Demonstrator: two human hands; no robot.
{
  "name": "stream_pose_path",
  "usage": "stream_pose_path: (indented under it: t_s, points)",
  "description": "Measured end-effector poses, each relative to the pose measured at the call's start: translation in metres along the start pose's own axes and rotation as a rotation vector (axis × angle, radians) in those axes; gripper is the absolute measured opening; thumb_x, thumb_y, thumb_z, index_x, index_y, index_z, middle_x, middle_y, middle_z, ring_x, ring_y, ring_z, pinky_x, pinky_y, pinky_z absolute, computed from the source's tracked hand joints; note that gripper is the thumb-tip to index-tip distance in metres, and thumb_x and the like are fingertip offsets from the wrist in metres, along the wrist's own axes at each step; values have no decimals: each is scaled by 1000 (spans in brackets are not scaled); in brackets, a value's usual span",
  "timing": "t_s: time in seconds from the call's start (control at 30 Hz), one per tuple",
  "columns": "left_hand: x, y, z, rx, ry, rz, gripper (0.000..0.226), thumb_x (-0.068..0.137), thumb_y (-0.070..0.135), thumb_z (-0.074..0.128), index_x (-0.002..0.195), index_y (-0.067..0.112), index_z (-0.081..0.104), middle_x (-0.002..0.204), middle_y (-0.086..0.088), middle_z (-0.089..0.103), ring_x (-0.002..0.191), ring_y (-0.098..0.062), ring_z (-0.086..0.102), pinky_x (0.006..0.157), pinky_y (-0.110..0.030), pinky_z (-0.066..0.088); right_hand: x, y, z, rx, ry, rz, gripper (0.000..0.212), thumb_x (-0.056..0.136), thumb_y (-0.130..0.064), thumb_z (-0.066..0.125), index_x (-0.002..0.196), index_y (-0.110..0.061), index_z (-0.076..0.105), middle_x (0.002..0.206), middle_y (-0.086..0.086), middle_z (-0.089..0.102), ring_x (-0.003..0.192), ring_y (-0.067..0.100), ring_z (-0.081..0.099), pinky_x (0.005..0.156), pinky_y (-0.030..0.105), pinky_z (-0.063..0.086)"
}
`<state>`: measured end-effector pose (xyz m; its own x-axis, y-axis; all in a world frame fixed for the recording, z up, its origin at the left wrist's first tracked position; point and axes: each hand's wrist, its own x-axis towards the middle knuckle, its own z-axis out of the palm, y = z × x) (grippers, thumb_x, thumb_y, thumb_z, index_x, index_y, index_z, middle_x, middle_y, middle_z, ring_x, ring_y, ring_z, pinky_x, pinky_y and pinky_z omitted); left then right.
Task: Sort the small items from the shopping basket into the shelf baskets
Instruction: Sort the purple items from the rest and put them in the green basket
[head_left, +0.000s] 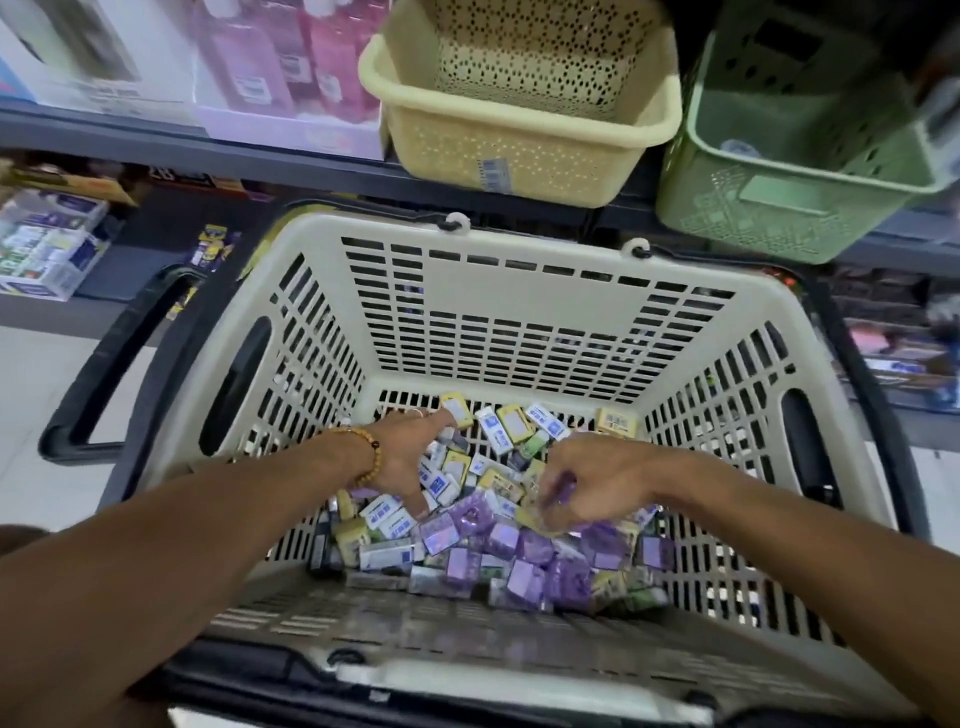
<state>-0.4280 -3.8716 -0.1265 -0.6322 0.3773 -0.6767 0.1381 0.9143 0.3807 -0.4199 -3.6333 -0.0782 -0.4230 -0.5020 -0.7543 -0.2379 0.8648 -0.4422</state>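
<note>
The shopping basket (519, 312) stands below the shelf (260, 161), its floor covered by a pile of small items (483, 540): purple packets nearest the person, white, blue and yellow boxes farther in. Above it the cream basket (519, 150) looks empty and the green basket (800, 171) holds one pale object. The left hand (410, 457) lies spread over the boxes, fingers fairly wide, holding nothing visible. The right hand (592, 488) is curled into the purple packets, apparently pinching some; blur hides exactly what. Gather one colour per handful. Lift straight up past the tall slotted walls before reaching toward the shelf.
</note>
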Motion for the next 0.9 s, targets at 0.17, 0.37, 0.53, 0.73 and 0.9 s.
stream_pose_path:
  t_s: [0.17,0.37,0.53,0.73,0.9]
  points:
    - [3,-3,3,-89,29,11,86,61,29,91,129,32,39,105,6,46,70,-7,49,53,-15,37,50,-5,-13,-174,407,32,58,93,-35,61,145,-23,40,137,8,46,125,27,47,103,35,41]
    - [11,-9,5,-288,159,-37,43,90,38,65,126,22,47,112,-2,63,91,-17,62,85,-33,53,84,6,-8,-283,382,44,66,90,-36,66,147,-29,33,138,5,40,117,28,52,95,40,46]
    - [17,-15,4,-251,288,-51,14,97,34,54,98,21,53,66,7,51,53,-5,44,48,-19,34,88,12,-1,-208,492,85,61,91,-40,64,142,-21,37,135,8,41,113,31,54,92,41,47]
    - [24,-20,-10,-330,289,-110,25,96,33,57,102,9,64,92,-9,63,87,-24,61,72,-25,46,81,14,8,-127,498,77,59,92,-38,64,142,-21,37,137,8,39,114,31,53,97,40,46]
    - [34,-24,-44,-176,71,-148,25,97,37,53,101,14,64,75,0,57,63,-11,52,62,-22,42,77,10,11,-113,526,67,56,94,-35,62,141,-17,38,133,7,41,110,28,55,94,38,48]
